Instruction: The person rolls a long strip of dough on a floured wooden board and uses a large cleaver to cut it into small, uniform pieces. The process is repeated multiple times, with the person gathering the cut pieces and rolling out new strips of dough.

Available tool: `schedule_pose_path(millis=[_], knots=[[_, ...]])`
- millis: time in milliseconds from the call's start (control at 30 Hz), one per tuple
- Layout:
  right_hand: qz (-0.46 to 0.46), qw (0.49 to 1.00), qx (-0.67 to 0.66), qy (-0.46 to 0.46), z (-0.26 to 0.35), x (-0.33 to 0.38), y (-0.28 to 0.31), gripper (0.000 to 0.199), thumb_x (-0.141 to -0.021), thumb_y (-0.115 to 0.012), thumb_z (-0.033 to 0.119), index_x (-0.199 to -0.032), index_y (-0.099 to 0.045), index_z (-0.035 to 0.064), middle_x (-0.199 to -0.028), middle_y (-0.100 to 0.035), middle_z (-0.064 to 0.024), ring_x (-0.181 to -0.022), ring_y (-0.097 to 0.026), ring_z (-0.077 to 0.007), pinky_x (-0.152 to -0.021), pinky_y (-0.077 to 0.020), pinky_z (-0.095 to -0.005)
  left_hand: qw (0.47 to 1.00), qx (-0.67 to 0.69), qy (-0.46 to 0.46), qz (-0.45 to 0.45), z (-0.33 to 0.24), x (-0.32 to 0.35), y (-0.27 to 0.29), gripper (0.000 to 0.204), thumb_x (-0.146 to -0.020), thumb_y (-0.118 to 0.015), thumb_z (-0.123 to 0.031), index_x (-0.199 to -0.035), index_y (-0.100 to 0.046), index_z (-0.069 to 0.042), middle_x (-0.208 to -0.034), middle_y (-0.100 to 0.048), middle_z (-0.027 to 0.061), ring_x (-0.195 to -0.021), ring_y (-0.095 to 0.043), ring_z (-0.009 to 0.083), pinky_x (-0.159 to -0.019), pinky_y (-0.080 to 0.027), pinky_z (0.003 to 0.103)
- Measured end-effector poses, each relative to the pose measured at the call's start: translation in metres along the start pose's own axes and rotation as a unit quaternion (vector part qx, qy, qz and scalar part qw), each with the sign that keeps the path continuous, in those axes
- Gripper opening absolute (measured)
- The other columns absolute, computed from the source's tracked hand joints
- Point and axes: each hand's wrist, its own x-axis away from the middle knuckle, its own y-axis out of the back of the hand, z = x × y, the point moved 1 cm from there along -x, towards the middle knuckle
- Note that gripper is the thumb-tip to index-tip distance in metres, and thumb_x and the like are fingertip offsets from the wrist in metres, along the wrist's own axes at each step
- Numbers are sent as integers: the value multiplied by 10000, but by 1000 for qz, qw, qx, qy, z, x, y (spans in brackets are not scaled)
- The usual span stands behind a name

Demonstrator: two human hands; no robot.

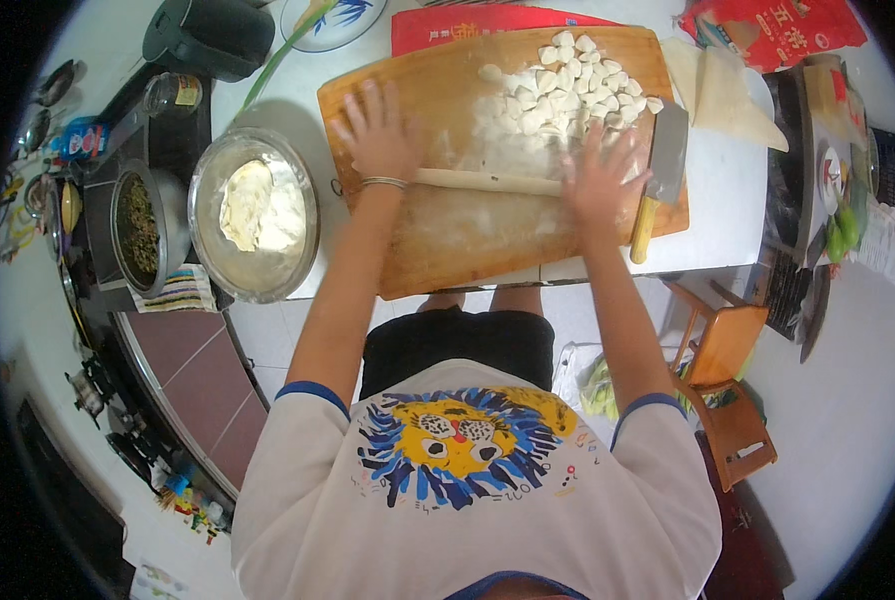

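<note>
A long pale dough rope point(489, 181) lies across the floured wooden board point(467, 245). My left hand point(380, 140) is at its left end, palm down with fingers spread. At the other end my right hand point(599, 180) also lies flat, its spread fingers smeared by motion. Just beyond the right fingers sits a heap of small cut dough pieces point(567, 90) dusted with flour. A cleaver point(667, 155) with a wooden handle rests on the board's right side, near my right hand. The palms hide the rope's ends.
Left of the board stands a metal bowl point(302, 240) with a dough lump point(250, 205). Further left is a pot point(174, 235) of chopped filling. A blue-patterned plate point(312, 35) and red packages point(777, 30) lie at the back. A wooden chair point(722, 345) stands at the right.
</note>
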Motion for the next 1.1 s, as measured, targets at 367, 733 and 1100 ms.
schedule_pose_path(millis=[367, 733, 1100], knots=[[108, 985, -56, 119, 30, 94, -3, 558, -893, -535, 458, -1429, -390, 402, -1564, -184, -143, -1402, -147, -486, -1078, -42, -695, 970, 42, -136, 199, -80, 110, 25, 567, -915, -468, -428, -1445, -394, -239, -1538, -278, 78, -1437, -151, 358, -1090, -63, 694], [-45, 997, -44, 32, 2, 1, -25, 583, -902, -504, 478, -1443, -393, 290, -1541, -234, -165, -1393, -171, -481, -1069, -125, -688, 998, -33, -37, 40, -33, 8, -6, 575, -956, -403, -406, -1468, -349, -150, -1551, -242, 129, -1423, -182, 386, -1114, -44, 635], [48, 994, -64, 74, -31, 94, -8, 598, -910, -503, 430, -1462, -371, 243, -1551, -229, -149, -1413, -159, -443, -1111, -32, -636, 986, 50, -118, 105, 22, 103, 28, 593, -901, -511, -276, -1460, -356, -156, -1533, -272, 142, -1394, -249, 386, -1127, -166, 563]])
